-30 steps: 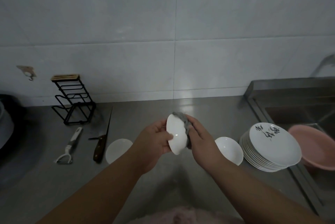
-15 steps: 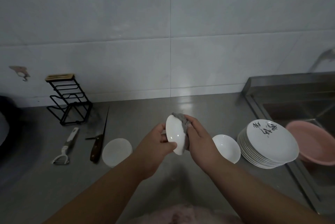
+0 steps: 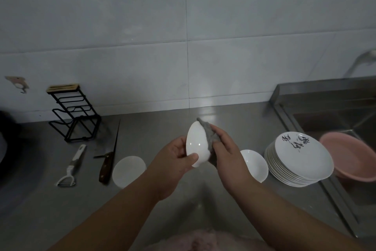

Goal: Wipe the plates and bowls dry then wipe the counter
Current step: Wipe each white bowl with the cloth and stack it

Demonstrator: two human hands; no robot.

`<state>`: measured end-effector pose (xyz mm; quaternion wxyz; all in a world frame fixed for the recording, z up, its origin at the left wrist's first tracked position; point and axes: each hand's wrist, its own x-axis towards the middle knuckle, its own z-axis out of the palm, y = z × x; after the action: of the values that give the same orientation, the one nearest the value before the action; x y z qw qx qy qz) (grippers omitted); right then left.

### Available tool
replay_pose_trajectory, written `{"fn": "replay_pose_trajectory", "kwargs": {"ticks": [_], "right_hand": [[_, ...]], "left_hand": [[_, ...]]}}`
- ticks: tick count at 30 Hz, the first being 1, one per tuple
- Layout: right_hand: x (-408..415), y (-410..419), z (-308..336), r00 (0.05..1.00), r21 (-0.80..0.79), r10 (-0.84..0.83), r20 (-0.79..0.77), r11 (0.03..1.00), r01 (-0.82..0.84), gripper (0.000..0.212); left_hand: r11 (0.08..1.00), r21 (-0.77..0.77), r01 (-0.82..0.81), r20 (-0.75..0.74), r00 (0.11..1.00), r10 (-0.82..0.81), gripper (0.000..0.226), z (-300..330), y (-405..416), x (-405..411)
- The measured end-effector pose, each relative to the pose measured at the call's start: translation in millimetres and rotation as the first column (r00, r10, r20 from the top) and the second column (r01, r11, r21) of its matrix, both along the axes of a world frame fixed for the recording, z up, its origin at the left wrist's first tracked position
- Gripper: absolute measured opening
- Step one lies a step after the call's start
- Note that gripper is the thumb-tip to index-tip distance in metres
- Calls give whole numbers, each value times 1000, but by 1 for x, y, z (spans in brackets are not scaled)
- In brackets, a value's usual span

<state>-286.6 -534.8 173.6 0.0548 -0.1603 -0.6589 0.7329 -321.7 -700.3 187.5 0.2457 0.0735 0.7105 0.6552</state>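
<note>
Bowl in hand: small white bowl [image 3: 197,144], held on edge above the middle of the counter [image 3: 50,216], clear of the surface, its glossy outer side turned to the left.
Left hand: left hand [image 3: 174,164] grips the bowl, thumb across the lower outer face, fingers curled at the left rim.
Right hand: right hand [image 3: 225,152] holds a grey cloth [image 3: 209,136] bunched against the bowl's right side; fingers curled over the cloth and pressing it to the bowl. A corner of cloth sticks up past the bowl's top rim.
Second bowl: white bowl [image 3: 254,165] upright on the counter, just right of the right hand and just beside the plate stack.
Plate stack: stack of white plates [image 3: 299,161] near the counter's right edge, beside the sink; top plate carries black brush lettering.
Third bowl: white bowl [image 3: 129,170] on the counter left of the left forearm; whether it sits upright or upside down cannot be told.
Knife: knife [image 3: 108,159] with dark handle lies just left of that bowl, blade pointing to the back wall.
Peeler: white peeler [image 3: 71,166] lies left of the knife, apart from it.
Rack: black wire rack [image 3: 74,114] with a wooden top stands at the counter's back edge, left side.
Sink: steel sink [image 3: 325,116] at the right, with a pink basin [image 3: 352,157] inside, partly behind the plate stack.
</note>
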Motion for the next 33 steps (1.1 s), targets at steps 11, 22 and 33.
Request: {"fn": "replay_pose_trajectory", "kwargs": {"ticks": [11, 22, 33], "right_hand": [[1, 3, 2, 999, 183, -14, -42, 983, 21, 46], [6, -4, 4, 996, 56, 83, 22, 995, -84, 44], [11, 7, 8, 1000, 163, -23, -17, 986, 26, 38]], "left_hand": [[994, 92, -62, 64, 996, 56, 40, 9, 6, -10], [992, 100, -73, 62, 996, 67, 21, 18, 11, -8], [979, -203, 18, -145, 988, -48, 42, 20, 6, 7]]}}
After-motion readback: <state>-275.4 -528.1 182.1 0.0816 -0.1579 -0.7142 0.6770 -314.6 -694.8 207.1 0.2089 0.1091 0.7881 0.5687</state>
